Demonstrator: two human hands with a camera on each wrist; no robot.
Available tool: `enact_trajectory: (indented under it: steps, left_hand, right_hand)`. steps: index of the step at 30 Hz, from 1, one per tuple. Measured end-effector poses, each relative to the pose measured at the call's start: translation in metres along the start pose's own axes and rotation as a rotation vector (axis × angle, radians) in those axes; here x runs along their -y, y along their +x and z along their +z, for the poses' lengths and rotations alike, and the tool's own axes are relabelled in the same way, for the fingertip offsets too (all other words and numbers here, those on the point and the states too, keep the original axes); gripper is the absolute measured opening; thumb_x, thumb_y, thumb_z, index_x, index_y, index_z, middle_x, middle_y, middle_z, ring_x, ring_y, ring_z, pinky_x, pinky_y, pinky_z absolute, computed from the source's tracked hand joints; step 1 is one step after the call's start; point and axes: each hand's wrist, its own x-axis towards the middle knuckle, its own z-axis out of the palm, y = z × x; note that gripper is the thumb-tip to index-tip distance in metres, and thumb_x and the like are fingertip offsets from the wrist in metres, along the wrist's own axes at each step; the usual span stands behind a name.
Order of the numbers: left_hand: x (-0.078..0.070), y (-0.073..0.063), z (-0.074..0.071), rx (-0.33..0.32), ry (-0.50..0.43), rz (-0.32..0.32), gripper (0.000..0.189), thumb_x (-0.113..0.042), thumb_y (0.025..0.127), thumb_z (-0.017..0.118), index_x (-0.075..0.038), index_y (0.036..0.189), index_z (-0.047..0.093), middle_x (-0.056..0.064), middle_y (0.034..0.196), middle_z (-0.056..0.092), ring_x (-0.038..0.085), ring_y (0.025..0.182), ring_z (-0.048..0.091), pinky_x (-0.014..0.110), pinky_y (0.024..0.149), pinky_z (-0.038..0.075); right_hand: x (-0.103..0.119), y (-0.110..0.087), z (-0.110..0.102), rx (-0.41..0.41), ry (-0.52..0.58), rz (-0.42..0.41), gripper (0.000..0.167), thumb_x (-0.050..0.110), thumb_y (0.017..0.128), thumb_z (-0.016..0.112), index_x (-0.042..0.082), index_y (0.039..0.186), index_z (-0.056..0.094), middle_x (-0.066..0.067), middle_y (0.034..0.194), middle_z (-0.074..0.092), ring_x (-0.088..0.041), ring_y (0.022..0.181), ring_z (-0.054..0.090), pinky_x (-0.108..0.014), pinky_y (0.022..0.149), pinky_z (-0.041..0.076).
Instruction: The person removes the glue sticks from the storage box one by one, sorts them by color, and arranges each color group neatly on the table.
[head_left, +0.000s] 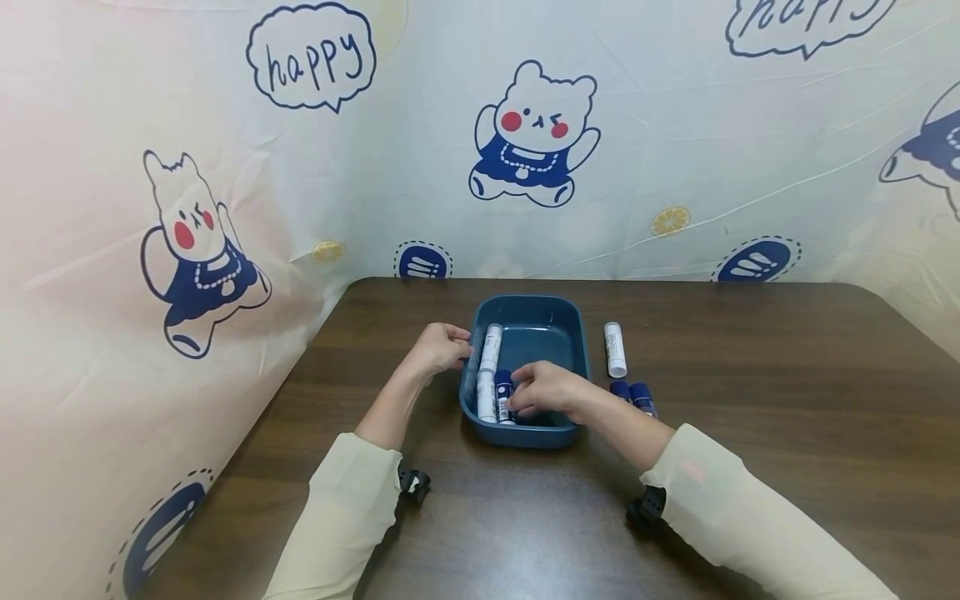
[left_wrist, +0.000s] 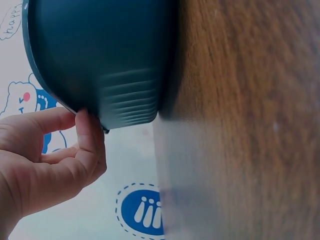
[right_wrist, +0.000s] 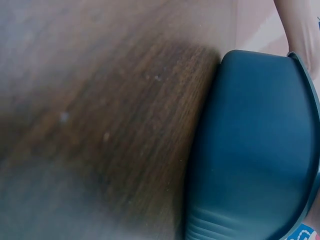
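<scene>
A dark blue plastic box (head_left: 529,437) sits on the table. With thumb and fingers, my left hand (head_left: 442,348) pinches its left rim; the left wrist view shows this hand (left_wrist: 60,155) at the box's edge (left_wrist: 100,60). Inside, two white glue sticks (head_left: 491,348) lie end to end along the left wall. Beside the nearer one lies a glue stick with a blue cap (head_left: 504,388). My right hand (head_left: 551,390) reaches over the right wall, its curled fingers holding that blue-capped stick. In the right wrist view the box wall (right_wrist: 255,135) hides these fingers.
To the right of the box, a white glue stick (head_left: 615,350) lies on the brown table (head_left: 780,400). Two blue-capped sticks (head_left: 642,397) lie nearer, partly behind my right forearm. A printed cloth (head_left: 420,167) hangs behind the table and along its left side.
</scene>
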Motion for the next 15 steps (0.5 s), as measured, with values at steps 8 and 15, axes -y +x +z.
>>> enact_trajectory:
  steps: [8, 15]
  left_hand:
    - [0.0020, -0.0002, 0.0000, 0.013, -0.024, 0.000, 0.032, -0.007, 0.091, 0.055, 0.001, 0.121, 0.054, 0.018, 0.115, 0.056, 0.032, 0.097, 0.060, 0.044, 0.093, 0.043]
    - [0.0015, -0.0006, -0.0008, 0.015, -0.022, 0.004, 0.032, -0.008, 0.091, 0.056, 0.001, 0.122, 0.054, 0.018, 0.114, 0.058, 0.031, 0.095, 0.061, 0.043, 0.092, 0.044]
  right_hand:
    - [0.0017, 0.0026, 0.0046, -0.007, -0.066, 0.015, 0.067, 0.007, 0.079, 0.068, -0.010, 0.135, 0.034, -0.016, 0.098, 0.057, -0.021, 0.082, 0.062, -0.034, 0.079, 0.052]
    - [0.0025, 0.0076, 0.0070, -0.033, -0.125, 0.041, 0.070, 0.008, 0.079, 0.069, -0.009, 0.136, 0.033, -0.014, 0.096, 0.057, -0.019, 0.078, 0.062, -0.033, 0.076, 0.053]
